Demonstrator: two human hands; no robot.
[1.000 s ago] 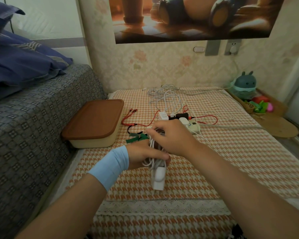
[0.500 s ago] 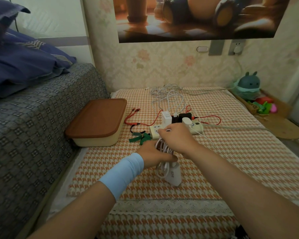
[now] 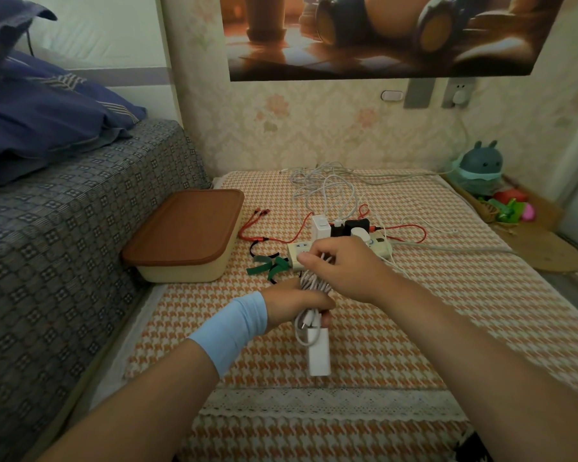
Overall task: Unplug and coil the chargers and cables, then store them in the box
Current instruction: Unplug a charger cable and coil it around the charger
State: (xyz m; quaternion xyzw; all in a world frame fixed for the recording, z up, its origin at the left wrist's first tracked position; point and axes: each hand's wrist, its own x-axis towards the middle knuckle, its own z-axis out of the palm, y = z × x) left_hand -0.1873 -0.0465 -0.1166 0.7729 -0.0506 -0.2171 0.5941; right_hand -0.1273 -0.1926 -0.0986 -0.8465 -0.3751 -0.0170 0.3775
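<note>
My left hand grips a bundle of coiled white cable, and a white charger block hangs from it below the fist. My right hand pinches the top of the same coil just above the left hand. Behind the hands lies a cream power strip with a white charger and a black adapter plugged in. Loose white cables and a red cable trail across the mat. The cream box with a brown lid sits shut at the left.
Green and black cable ties lie on the mat between the box and the strip. A grey patterned sofa edge borders the left. Toys and a teal figure stand at the far right by the wall.
Both hands stay on the white coil. The hanging charger block has swung from tilted to nearly straight down, and my right hand has shifted slightly up along the coil.
</note>
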